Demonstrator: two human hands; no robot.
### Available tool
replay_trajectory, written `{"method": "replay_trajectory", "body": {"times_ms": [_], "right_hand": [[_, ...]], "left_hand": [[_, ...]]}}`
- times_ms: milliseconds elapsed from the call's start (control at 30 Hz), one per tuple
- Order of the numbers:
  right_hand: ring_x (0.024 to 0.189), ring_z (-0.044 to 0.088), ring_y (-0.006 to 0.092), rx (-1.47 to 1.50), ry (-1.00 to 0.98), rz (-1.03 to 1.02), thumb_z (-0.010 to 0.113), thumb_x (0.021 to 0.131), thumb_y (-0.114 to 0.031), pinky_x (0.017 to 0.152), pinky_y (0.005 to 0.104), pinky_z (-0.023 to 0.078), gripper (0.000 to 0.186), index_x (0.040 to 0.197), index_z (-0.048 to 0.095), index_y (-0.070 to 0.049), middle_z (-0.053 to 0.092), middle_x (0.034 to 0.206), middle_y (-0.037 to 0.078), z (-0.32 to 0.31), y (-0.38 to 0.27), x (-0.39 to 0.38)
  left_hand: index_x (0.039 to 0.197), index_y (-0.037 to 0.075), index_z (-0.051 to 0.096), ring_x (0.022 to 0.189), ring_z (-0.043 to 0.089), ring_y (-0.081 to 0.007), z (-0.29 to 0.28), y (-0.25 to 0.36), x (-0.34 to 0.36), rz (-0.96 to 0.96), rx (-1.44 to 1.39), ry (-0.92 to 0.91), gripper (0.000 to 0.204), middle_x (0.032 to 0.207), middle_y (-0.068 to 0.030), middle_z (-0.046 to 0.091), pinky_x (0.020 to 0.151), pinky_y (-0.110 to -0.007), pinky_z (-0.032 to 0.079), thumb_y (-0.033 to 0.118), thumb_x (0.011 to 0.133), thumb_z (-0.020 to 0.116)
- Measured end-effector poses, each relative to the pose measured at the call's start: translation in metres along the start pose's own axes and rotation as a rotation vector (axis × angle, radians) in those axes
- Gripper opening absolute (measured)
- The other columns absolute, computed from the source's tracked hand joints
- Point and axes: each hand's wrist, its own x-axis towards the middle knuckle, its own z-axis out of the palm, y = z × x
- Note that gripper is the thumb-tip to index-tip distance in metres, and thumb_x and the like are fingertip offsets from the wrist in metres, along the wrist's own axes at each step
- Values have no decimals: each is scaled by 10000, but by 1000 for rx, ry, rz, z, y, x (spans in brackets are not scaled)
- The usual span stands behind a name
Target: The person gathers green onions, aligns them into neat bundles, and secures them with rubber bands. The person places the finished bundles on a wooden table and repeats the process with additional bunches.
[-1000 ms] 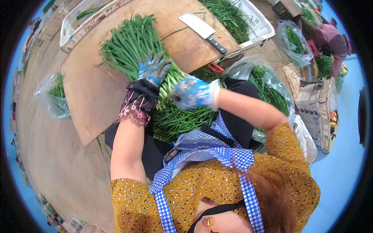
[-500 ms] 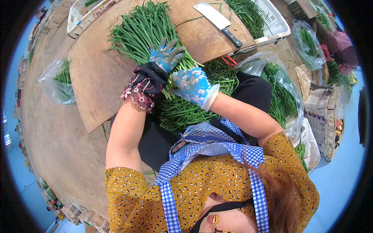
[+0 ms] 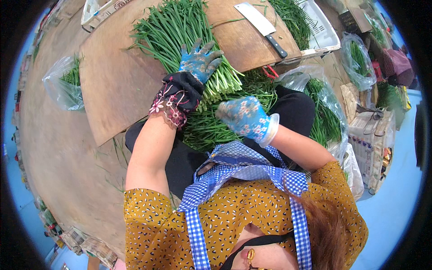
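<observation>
A thick bundle of long green chives lies on the wooden board, its pale cut ends pointing toward me. My left hand, in a soiled blue glove, rests flat on the bundle with fingers spread. Apart from those ends, to their lower right, is my right hand in a blue flowered glove. Its fingers are curled closed; whatever they may hold is hidden and slightly blurred. Beneath it, loose chives are heaped across my lap. A cleaver with a black handle lies on the board's far right.
A white plastic crate with more greens stands beyond the board at right. Red handles show by the board's edge. Clear bags of greens sit at right and left. A wrapped box stands farther right.
My right hand has drawn away from the bundle's cut ends, down and to the right. My left hand stays spread on the chives, shifted slightly right in view.
</observation>
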Motion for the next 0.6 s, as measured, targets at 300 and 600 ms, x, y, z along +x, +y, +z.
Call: {"method": "replay_trajectory", "body": {"times_ms": [300, 600], "right_hand": [[628, 608, 231, -380, -114, -153, 601, 754, -167, 501, 348, 472, 115, 861, 645, -165, 593, 717, 43, 14, 43, 56], [728, 609, 291, -316, -179, -433, 528, 797, -144, 608, 400, 477, 101, 799, 617, -97, 611, 759, 113, 23, 51, 75]], "left_hand": [[1312, 440, 367, 1342, 211, -274, 9, -14, 9, 11, 79, -166, 417, 1444, 47, 292, 1005, -657, 118, 515, 902, 368], [1339, 434, 337, 1355, 177, -342, 10, -16, 10, 75, 169, -221, 478, 1477, 18, 239, 984, -713, 100, 508, 869, 390]]}}
